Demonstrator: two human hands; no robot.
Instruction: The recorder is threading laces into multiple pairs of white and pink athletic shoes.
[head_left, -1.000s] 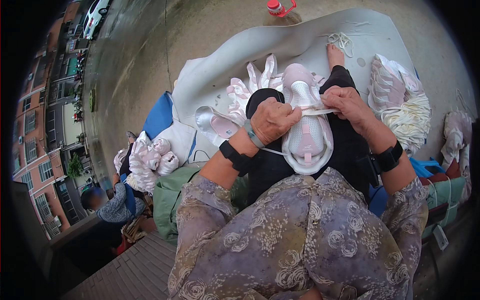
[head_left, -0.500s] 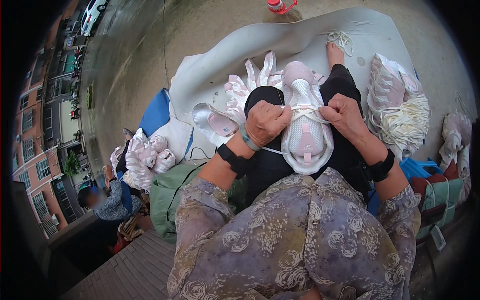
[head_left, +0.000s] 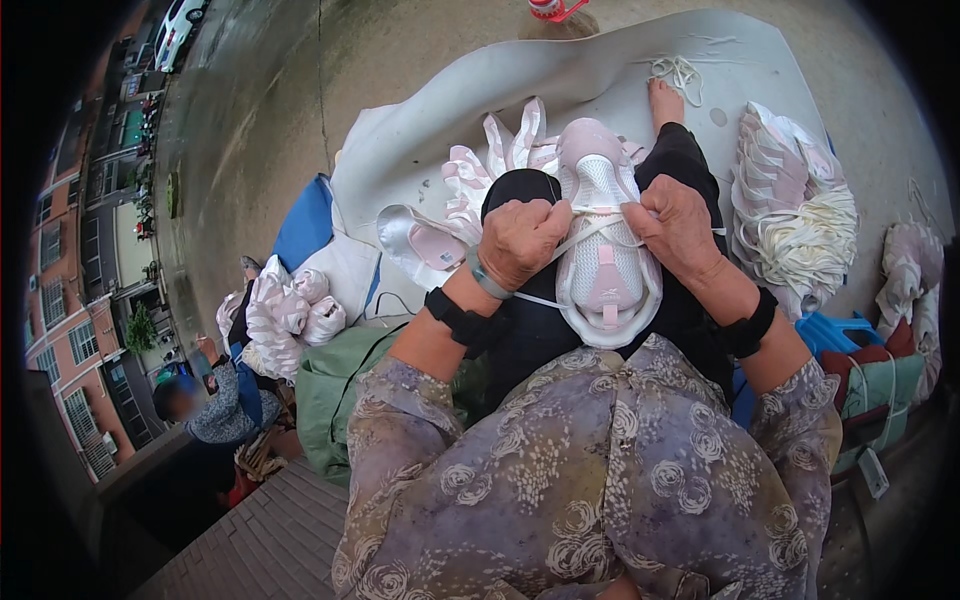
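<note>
A pale pink and white sneaker rests on my lap between my thighs, toe pointing away from me. Its cream lace crosses the mesh front in slanting strands. On the shoe's left edge my left hand is closed, pinching one strand of the lace. Opposite it, my right hand has thumb and fingers pressed together on another strand at the right edge. Curled fingers partly hide both pinched ends. A thin white strand also runs from beneath my left wrist to the sneaker's side.
Pink and white shoe uppers lie beyond my left knee on a grey sheet. To the right is a stack of uppers with a bundle of cream laces. A green bag sits left. Another person sits farther left.
The lace strand at my left hand now slants across the shoe instead of lying nearly level. Both hands stay at the shoe's sides. The whole view has shifted slightly.
</note>
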